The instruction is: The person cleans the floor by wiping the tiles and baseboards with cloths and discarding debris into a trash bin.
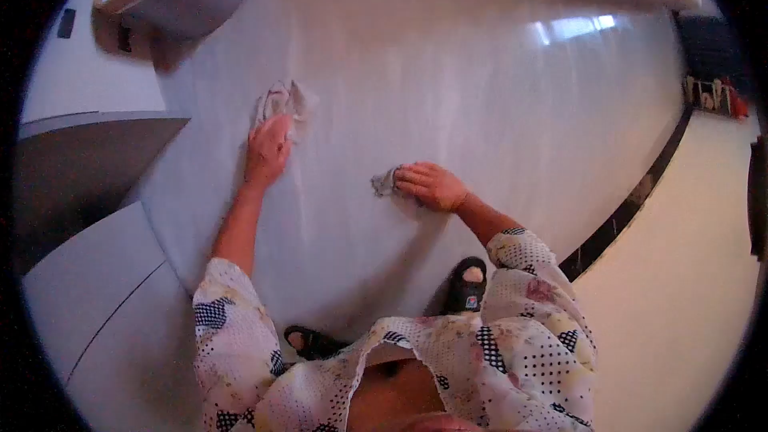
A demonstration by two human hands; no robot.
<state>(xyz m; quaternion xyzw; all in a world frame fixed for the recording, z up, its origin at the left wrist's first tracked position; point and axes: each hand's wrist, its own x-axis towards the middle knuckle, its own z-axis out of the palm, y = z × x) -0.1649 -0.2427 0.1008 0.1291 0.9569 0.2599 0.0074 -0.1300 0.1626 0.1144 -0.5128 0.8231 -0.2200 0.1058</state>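
On the pale, glossy floor [344, 112], my left hand [270, 152] reaches forward with its fingers closed on a crumpled white cloth [300, 102]. The cloth spreads out past the fingertips and lies against the floor. Lower and to the right, my right hand [432, 186] presses down on a small, bunched grey cloth [384, 182]. Its fingers are together over the cloth's right side and hide part of it. The two hands are well apart.
A grey bin [196, 0] with a liner stands at the upper left. Pale cabinets [104, 288] line the left side, with an open dark gap between them. A dark skirting strip [632, 200] edges the right wall. My black sandals [466, 288] are close below.
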